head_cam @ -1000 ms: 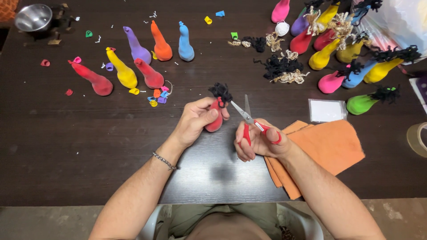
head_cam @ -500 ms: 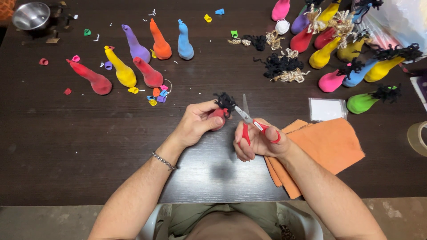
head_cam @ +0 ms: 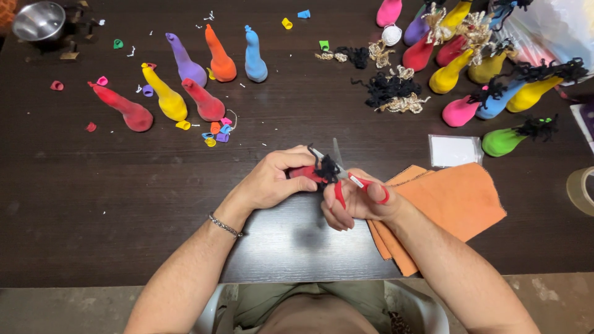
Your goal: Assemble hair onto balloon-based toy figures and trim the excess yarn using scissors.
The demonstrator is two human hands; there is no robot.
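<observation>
— Packets on the table (head_cam: 93, 204)?
— One flat white pouch (head_cam: 455, 150), rectangular, toward the right edge, just beyond orange cloth (head_cam: 445, 207).
— And the hands?
— Left hand (head_cam: 272, 182) is clamped on a red balloon (head_cam: 303, 172) near the front edge's middle; it lies roughly left-right, black yarn (head_cam: 326, 168) end pointing right. Right hand (head_cam: 359, 198) grips red scissors (head_cam: 352, 180), blades at the yarn, pointing up-left.

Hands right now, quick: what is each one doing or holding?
Left hand: closed on a red balloon figure with black yarn.
Right hand: closed on red-handled scissors.
</observation>
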